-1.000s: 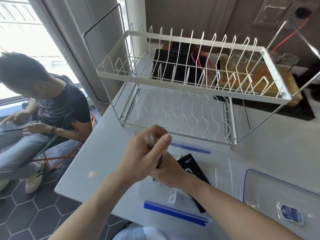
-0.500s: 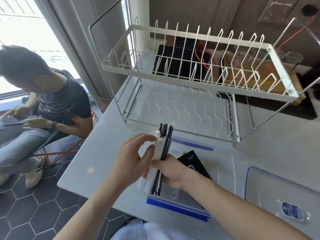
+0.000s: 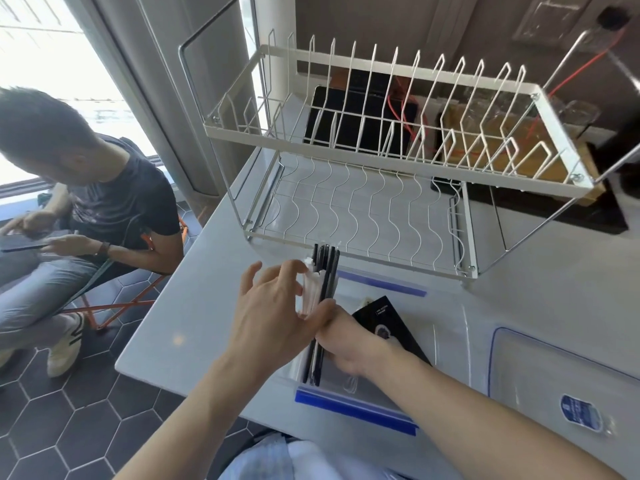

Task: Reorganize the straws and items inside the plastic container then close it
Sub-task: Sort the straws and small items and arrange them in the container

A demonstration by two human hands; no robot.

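Note:
A bundle of black and white straws (image 3: 323, 282) stands nearly upright over the clear plastic container (image 3: 446, 327), which has blue clips along its near edge (image 3: 356, 408) and far edge. My right hand (image 3: 349, 344) grips the lower part of the bundle inside the container. My left hand (image 3: 273, 313) rests against the white straws, fingers spread and thumb against the bundle. A black packet (image 3: 388, 327) lies in the container beside my right wrist. The clear lid (image 3: 554, 368), with a blue outline and a sticker, lies on the table to the right.
A white wire dish rack (image 3: 346, 209) stands just behind the container. A person (image 3: 114, 202) sits on a chair left of the table, holding a phone. The table's near-left corner (image 3: 121, 365) is close to my left arm.
The straw bundle has come up from between my hands and now stands tall. My left hand has loosened from gripping it to spread fingers against it. The view has tilted down.

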